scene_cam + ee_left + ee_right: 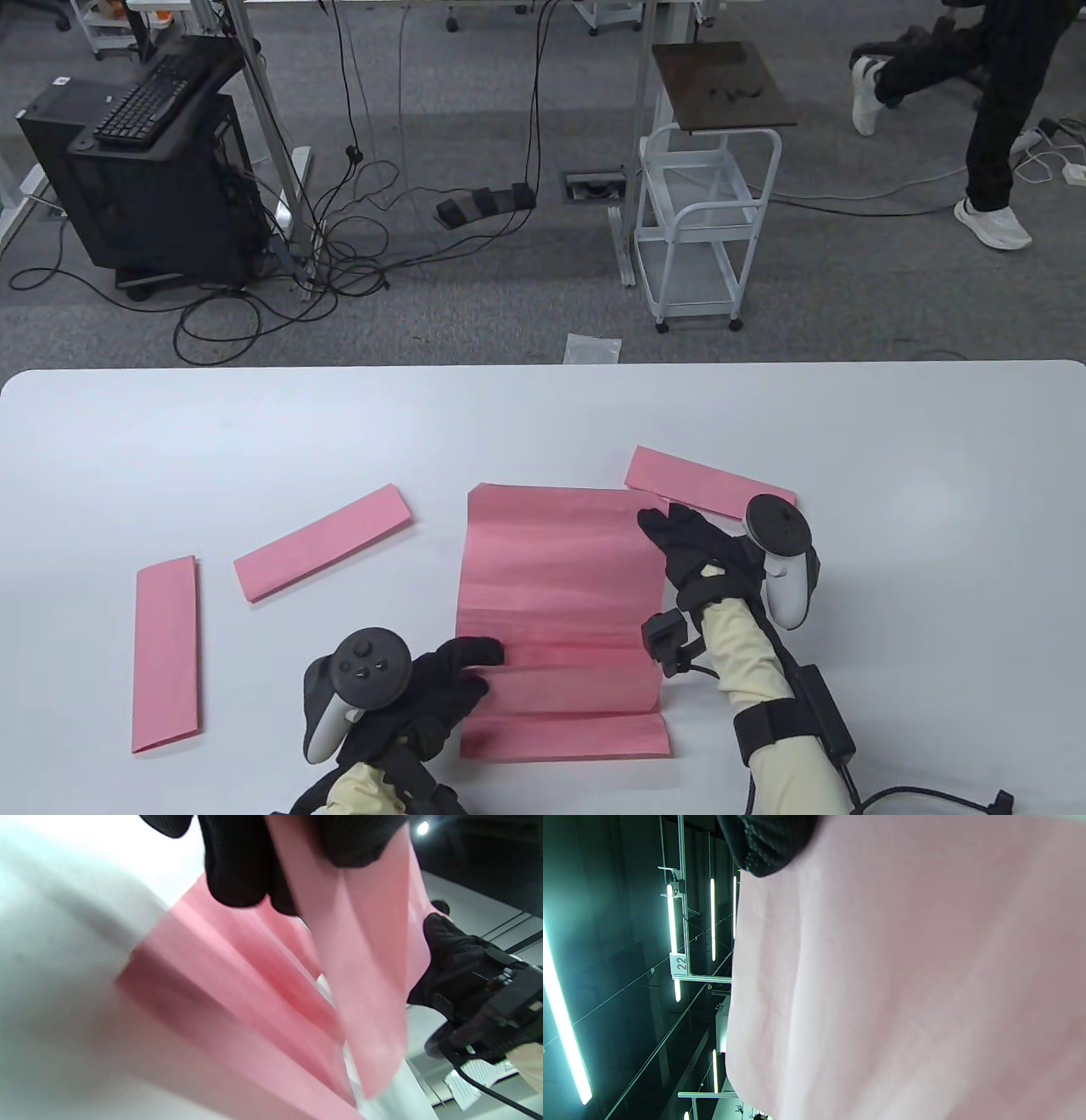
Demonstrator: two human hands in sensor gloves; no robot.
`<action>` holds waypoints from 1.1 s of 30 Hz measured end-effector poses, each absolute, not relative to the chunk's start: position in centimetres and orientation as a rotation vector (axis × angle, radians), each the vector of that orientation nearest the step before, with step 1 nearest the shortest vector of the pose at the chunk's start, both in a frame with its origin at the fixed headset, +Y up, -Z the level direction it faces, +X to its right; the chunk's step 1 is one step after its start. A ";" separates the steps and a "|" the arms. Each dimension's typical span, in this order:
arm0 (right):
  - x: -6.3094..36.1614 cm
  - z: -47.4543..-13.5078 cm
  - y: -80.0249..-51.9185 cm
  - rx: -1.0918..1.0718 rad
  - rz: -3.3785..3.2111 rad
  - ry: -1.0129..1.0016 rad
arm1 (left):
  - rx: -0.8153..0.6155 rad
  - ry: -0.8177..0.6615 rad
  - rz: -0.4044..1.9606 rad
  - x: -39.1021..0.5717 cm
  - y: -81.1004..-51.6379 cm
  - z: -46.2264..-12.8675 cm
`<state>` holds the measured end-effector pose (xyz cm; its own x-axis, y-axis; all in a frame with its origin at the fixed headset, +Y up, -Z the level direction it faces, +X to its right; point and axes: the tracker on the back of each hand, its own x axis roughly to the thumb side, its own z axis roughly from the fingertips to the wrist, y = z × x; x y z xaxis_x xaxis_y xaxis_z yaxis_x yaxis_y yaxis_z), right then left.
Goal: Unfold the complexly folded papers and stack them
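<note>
My left grip (441, 679) and right grip (691, 548) pinch, I think, the big pink sheet (556, 611) at opp. edges, half unfolded on the counter (254, 424). Three folded strips nearby: (167, 654), (322, 541), (708, 491).

The left wrist view is motion-blurred: the pink sheet (263, 993) smears across the frame's centre. The worktop (254, 441) is cut off at the bottom edge.

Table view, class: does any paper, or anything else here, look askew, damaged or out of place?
No damage shows. The three folded strips lie at different angles, unstacked. A small clear plastic bag lies on the floor beyond the table.
</note>
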<state>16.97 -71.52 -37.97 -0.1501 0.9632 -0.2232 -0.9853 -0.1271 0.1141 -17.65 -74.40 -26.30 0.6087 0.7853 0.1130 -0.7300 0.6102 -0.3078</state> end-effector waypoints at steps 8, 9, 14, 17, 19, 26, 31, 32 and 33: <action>16.3 -38.5 -72.4 -0.136 1.757 0.279 | -0.375 -0.394 0.777 -17.2 -74.9 -26.7; 16.1 -38.5 -72.6 -0.133 1.763 0.281 | -0.405 -0.398 0.782 -17.2 -75.2 -26.8; 15.5 -38.6 -73.5 -0.133 1.791 0.272 | -0.518 -0.407 0.777 -17.5 -76.4 -27.2; 15.4 -38.6 -73.9 -0.139 1.791 0.289 | -0.586 -0.396 0.805 -17.3 -77.3 -27.3; 15.4 -38.6 -74.1 -0.144 1.794 0.287 | -0.605 -0.388 0.799 -17.1 -77.6 -27.2; 15.6 -38.6 -74.7 -0.162 1.787 0.307 | -0.618 -0.411 0.560 -15.2 -78.1 -27.0; 15.7 -38.5 -75.4 -0.177 1.765 0.345 | -0.675 -0.359 0.384 -14.4 -79.8 -26.9; 15.6 -38.4 -75.4 -0.156 1.756 0.363 | -0.707 -0.340 0.342 -14.4 -80.2 -27.0; 15.6 -38.4 -75.4 -0.139 1.761 0.366 | -0.742 -0.324 0.306 -14.5 -80.6 -27.0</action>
